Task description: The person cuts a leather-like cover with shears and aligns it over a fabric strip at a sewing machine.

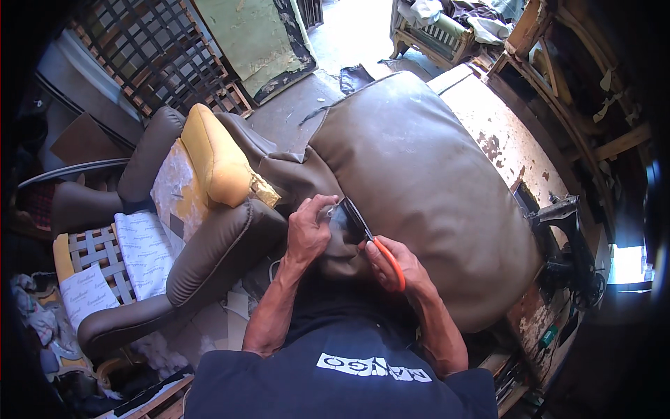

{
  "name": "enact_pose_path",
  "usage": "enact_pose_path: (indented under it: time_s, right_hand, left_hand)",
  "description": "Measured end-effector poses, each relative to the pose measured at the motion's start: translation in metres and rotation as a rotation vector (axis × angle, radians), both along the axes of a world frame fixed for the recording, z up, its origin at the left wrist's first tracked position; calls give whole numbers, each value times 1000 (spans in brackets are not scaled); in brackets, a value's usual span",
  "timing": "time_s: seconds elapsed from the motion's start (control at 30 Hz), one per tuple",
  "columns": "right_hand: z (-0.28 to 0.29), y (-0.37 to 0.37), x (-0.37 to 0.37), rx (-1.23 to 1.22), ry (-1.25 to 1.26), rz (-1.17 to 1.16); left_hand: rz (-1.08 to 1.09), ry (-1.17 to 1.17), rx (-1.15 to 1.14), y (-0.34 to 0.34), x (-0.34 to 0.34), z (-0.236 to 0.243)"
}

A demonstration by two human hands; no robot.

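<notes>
A large brown leatherette cover lies over the work table in front of me, its body puffed and wrinkled. My left hand is closed at the cover's near left edge, pinching a fold of it; a greyish patch shows beside the fingertips. In my right hand is a pair of scissors with orange handles. Their dark blades point up and left, close to my left fingertips. Whether the blades have material between them I cannot make out.
Left of me stands a partly covered armchair with brown arms, bare yellow foam and woven webbing. A black sewing machine is on the table's right side. Wooden furniture frames crowd the right; a webbed frame leans behind.
</notes>
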State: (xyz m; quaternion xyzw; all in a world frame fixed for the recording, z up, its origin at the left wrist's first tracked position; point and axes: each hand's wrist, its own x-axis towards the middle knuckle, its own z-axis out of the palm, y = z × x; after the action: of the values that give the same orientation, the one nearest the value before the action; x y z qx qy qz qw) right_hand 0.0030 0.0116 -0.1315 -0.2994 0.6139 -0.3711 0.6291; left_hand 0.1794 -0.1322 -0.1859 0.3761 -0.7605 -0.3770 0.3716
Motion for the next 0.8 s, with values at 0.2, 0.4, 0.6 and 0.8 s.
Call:
enact_pose_path:
  time_s: [0.2, 0.4, 0.6, 0.8]
  right_hand:
    - [-1, -14, -2, -26, 17, -10]
    - [-7, -26, 3, -30, 29, -66]
    - [-16, -25, 10, -67, -40, -108]
    - [-15, -27, 16, -79, -61, -148]
  left_hand:
    - [-7, -41, -18, 2, 0, 5]
    - [-23, 26, -65, 3, -1, 2]
    - [-21, 56, -69, 0, 6, -2]
    - [-16, -18, -3, 2, 8, 5]
